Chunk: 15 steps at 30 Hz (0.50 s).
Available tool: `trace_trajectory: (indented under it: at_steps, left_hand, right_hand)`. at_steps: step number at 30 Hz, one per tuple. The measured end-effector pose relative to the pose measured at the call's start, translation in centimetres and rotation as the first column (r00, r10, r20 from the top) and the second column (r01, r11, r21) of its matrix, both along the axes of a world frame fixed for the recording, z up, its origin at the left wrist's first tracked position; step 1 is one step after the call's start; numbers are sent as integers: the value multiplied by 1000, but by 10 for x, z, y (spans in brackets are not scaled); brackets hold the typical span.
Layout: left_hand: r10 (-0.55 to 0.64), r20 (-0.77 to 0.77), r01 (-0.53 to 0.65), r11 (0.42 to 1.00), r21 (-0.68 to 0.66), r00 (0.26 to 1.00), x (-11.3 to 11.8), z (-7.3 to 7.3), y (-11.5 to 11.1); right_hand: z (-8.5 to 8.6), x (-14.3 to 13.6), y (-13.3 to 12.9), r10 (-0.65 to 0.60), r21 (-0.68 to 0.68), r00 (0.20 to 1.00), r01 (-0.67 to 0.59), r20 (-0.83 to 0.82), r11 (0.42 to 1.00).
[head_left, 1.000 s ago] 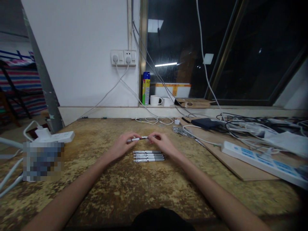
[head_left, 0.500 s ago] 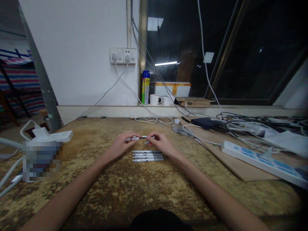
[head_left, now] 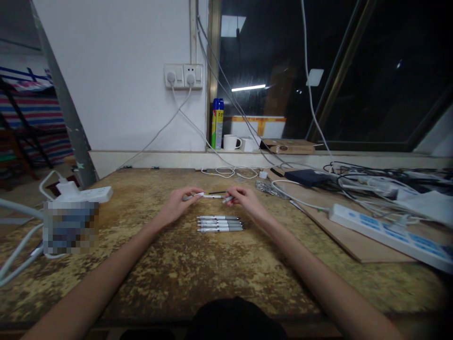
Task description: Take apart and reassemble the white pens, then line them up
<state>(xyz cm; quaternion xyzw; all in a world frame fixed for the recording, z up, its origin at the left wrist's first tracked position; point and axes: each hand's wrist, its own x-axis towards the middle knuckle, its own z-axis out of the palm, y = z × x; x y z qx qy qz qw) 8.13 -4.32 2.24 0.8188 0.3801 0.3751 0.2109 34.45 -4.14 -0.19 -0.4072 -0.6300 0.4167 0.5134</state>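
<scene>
Pinching a grey-and-white pen piece between thumb and fingertips, my left hand (head_left: 179, 202) holds it, the piece (head_left: 193, 196) slanting up toward its right end. My right hand (head_left: 246, 200) has its fingers closed on a short pale pen part (head_left: 227, 199), mostly covered by my fingertips. In the gap between my hands are a slim white tube (head_left: 213, 196) and, just to its far side, a thin dark rod (head_left: 216, 192); I cannot tell whether either touches my fingers.

Just nearer to me, a row of white-and-grey pens (head_left: 215, 225) lies side by side across the table (head_left: 170, 274), their grey ends to the right. The tabletop is worn, mottled yellow and brown.

Farther off to the right of my hands sits a crumpled silvery plastic bag (head_left: 271, 189), beside a brown board (head_left: 350, 238). A long white power strip (head_left: 382, 235) lies over that board, and a flat dark box (head_left: 307, 177) is at its far side, near tangled cables. On the left is a smaller white power strip (head_left: 94, 194) with a plug in it. At the far side, on the window ledge, a spray can (head_left: 217, 125) stands upright, with a white mug (head_left: 230, 142) just right of it.
</scene>
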Motion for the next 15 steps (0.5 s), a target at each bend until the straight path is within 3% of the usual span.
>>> trace_trajectory:
  at_steps: [5, 15]
  left_hand:
    - [69, 5, -69, 997, 19, 998, -1, -5, 3]
    - [61, 15, -61, 998, 24, 998, -4, -5, 4]
  right_hand:
    - [-1, 8, 4, -45, -32, 997, 43, -58, 999]
    - [-5, 10, 9, -55, -66, 993, 48, -102, 997]
